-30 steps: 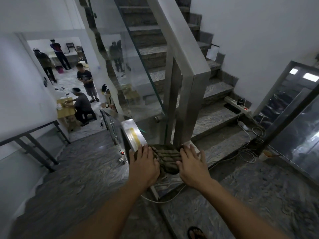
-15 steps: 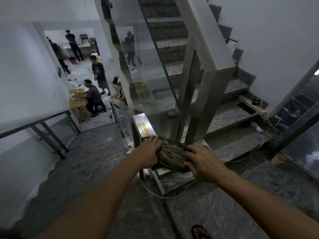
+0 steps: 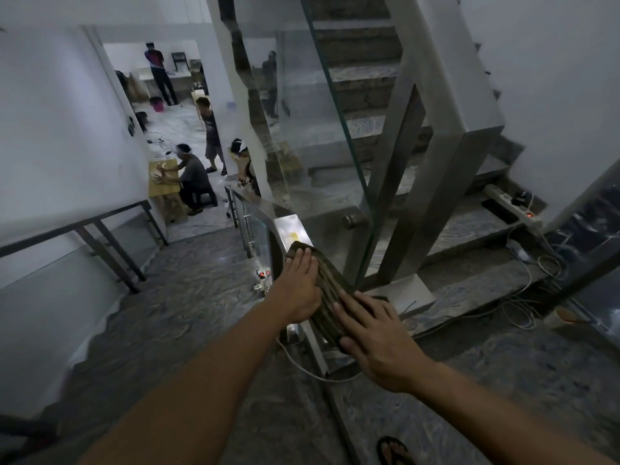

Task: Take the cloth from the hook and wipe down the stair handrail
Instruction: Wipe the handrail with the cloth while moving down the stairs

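A dark ribbed cloth [image 3: 330,295] lies draped over the top of the steel stair handrail [image 3: 291,229], where the rail turns at the landing. My left hand [image 3: 300,285] presses flat on the cloth's far left part, fingers together and pointing up the rail. My right hand [image 3: 372,333] presses flat on its near right part, fingers spread. Both palms cover much of the cloth. The bare shiny rail top shows just beyond the cloth. A second handrail [image 3: 446,72] rises to the upper flight.
A glass panel [image 3: 302,129] stands just behind the rail. White cables [image 3: 523,297] and a power strip [image 3: 513,204] lie on the steps at right. Stairs descend on the left toward a room with several people [image 3: 193,177]. My sandalled foot [image 3: 394,451] shows below.
The view has swung left and closer. My left hand slid farther up along the rail on the cloth, while my right hand drew back toward me, stretching the cloth lengthwise.
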The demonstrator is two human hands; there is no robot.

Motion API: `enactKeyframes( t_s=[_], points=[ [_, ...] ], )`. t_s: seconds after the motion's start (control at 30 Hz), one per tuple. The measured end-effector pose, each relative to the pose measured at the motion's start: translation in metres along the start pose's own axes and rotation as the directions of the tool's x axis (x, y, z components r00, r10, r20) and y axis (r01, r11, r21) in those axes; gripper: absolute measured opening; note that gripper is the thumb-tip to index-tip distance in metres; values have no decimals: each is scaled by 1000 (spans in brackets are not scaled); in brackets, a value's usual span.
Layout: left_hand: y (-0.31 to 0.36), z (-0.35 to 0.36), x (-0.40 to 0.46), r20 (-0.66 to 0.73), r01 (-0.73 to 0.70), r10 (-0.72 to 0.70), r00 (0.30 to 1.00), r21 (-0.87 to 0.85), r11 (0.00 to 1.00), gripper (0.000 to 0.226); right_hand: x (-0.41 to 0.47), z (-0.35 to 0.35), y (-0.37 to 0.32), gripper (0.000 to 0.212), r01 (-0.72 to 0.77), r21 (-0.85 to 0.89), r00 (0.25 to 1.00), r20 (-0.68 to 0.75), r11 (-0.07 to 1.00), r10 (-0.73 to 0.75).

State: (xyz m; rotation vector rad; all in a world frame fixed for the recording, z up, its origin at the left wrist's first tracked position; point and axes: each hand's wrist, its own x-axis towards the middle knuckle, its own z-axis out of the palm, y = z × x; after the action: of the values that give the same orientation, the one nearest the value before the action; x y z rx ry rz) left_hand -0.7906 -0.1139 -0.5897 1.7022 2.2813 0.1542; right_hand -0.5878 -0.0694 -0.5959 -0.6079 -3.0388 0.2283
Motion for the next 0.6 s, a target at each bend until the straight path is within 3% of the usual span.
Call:
enactKeyframes(
  t_s=[0.17, 0.23, 0.4, 0.6],
  points=[
    [-22, -8, 13, 24, -115, 114, 993, 47, 992, 68, 22, -11, -12, 54, 77, 51, 997, -30, 996, -76],
    [-29, -13, 20, 39, -143, 141, 989, 63, 988, 68, 30, -6, -21, 60, 40, 85, 998, 40, 996, -43],
    [-47, -24, 41, 75, -189, 187, 980, 31, 981, 63, 47, 10, -38, 60, -116, -93, 993, 14, 989, 118],
    [-57, -28, 67, 37, -223, 221, 974, 51, 973, 58, 73, 16, -44, 62, -194, -19, 981, 16, 981, 195]
  ],
)
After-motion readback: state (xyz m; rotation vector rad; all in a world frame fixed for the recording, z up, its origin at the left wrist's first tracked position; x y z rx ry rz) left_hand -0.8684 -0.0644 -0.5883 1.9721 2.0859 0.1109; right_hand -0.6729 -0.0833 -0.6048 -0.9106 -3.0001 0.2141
